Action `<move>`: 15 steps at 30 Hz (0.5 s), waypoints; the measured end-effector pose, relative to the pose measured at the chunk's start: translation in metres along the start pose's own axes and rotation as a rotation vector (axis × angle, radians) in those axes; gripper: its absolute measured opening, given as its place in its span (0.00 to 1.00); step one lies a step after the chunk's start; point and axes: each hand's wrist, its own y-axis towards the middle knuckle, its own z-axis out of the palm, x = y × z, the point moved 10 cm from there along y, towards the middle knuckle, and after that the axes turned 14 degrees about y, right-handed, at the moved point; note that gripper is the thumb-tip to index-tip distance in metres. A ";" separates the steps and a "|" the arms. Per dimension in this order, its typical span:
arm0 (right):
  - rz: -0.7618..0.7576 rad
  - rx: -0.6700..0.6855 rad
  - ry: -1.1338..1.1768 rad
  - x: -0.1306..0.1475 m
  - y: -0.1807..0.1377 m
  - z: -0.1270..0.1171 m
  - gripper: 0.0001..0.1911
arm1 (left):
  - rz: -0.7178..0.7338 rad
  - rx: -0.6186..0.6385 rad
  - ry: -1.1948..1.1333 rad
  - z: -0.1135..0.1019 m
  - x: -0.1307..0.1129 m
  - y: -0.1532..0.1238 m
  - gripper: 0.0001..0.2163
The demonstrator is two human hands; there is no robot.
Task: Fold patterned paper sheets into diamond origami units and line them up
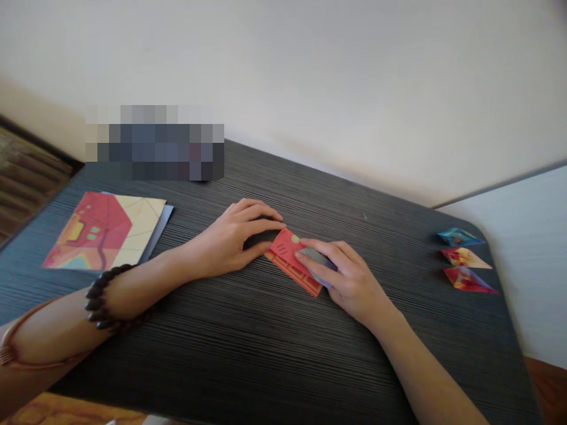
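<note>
A small folded sheet of patterned paper, red and orange with a grey-lilac part, lies on the dark table between my hands. My left hand is curved at its left end, with thumb and index fingertips at two corners. From the right, my right hand grips the folded paper, two fingers lying across its top and the thumb mostly hidden. Whether the far layers are fully flat I cannot tell.
At the left lies a stack of larger patterned paper sheets. Three folded paper pieces, blue, orange-cream and red, stand near the right edge of the table. A blurred-out dark object sits by the wall.
</note>
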 end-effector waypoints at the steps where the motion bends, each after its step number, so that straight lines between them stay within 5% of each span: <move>1: 0.000 0.000 0.009 0.000 0.000 0.000 0.24 | 0.009 -0.001 0.000 -0.001 0.000 0.000 0.16; 8: 0.013 -0.111 0.206 -0.010 -0.005 -0.006 0.27 | 0.056 -0.021 0.045 -0.002 0.003 -0.002 0.11; 15: -0.037 -0.046 0.159 -0.001 -0.006 -0.004 0.27 | 0.174 0.003 0.082 0.000 -0.004 -0.002 0.14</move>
